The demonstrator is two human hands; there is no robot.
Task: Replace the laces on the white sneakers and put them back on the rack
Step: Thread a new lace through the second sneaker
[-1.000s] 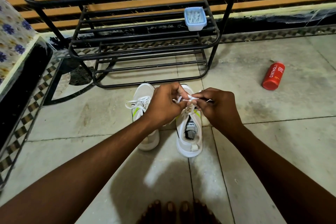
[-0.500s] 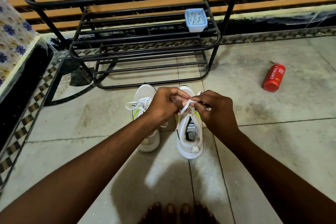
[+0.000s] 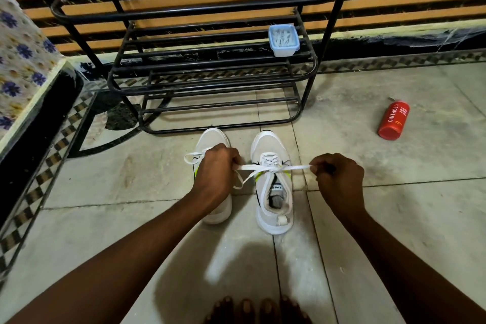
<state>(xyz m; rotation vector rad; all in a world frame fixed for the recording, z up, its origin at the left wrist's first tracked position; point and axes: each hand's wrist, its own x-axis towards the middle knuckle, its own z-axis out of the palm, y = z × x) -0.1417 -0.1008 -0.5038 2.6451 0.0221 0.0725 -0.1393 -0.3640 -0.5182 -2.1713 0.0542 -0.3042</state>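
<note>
**Left hand (image 3: pixel 215 173) and right hand (image 3: pixel 339 179) hold a white lace (image 3: pixel 297 166) taut across a sneaker (image 3: pixel 271 144).**
Each hand pinches one end of the lace with curled fingers. The other sneaker (image 3: pixel 211 139) stands just left, partly hidden by the left hand. Both shoes sit on the tiled floor (image 3: pixel 105 192), near the black rack (image 3: pixel 210 6), which holds a blue container (image 3: pixel 283 40). A red bottle (image 3: pixel 393 121) lies far right.

My only camera rides on my head, wide-angle, looking forward and down. It sits close above the tiled floor (image 3: pixel 394 218), with my toes (image 3: pixel 259 310) at the near edge and the rack (image 3: pixel 210 70) at the far edge.
</note>
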